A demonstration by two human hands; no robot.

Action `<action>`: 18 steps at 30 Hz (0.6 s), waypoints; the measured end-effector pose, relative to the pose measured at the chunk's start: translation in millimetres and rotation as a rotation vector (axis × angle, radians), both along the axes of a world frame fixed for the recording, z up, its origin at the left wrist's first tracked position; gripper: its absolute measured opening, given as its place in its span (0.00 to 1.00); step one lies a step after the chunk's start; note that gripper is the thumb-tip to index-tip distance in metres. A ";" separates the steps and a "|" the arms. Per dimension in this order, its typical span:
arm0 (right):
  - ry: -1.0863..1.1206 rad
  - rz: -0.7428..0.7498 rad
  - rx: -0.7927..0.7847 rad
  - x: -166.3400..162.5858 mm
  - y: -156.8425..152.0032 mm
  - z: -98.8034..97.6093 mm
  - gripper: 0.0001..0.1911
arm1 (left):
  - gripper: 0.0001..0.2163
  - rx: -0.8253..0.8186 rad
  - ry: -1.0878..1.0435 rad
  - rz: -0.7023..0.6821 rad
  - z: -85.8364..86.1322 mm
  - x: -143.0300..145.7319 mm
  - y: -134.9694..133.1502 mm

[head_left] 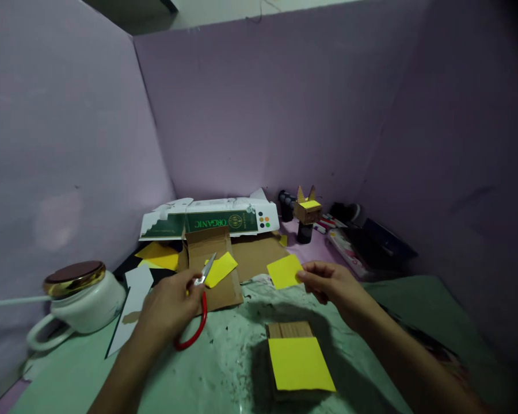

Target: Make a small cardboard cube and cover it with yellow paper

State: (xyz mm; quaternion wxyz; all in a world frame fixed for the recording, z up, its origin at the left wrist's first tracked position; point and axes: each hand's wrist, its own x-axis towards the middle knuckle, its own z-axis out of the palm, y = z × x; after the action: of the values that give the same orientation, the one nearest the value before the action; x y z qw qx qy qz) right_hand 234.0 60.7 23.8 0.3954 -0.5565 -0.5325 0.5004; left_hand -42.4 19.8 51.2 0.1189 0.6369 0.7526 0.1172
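Between the thumb and fingers of my right hand (pixel 334 284) is a small square of yellow paper (pixel 285 271), held up above the table. My left hand (pixel 172 302) is closed around a pair of scissors (pixel 191 336) with red handles, blades pointing up and away. Just beyond the blades, a cut piece of yellow paper (pixel 221 269) lies on brown cardboard (pixel 224 296). In front of me stands a cardboard block (pixel 290 330) with a yellow square (pixel 301 363) covering most of its top.
At the left is a white mug (pixel 95 302) with a dark lid, near white paper (pixel 134 302). A flattened green-and-white box (pixel 211 217) lies at the back. A small eared cardboard head (pixel 308 213) sits on a black stand, with pens and cases to its right.
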 end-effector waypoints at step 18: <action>-0.542 0.378 -0.041 -134.8 111.5 -26.2 0.12 | 0.25 0.024 -0.256 0.030 -40.9 -27.7 -4.8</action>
State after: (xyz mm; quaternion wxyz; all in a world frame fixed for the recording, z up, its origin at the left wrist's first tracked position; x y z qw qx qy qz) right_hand 99.3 172.2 -2.3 0.1283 -0.5684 -0.7022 0.4092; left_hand -70.1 15.0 10.3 0.2045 0.6068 0.7393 0.2082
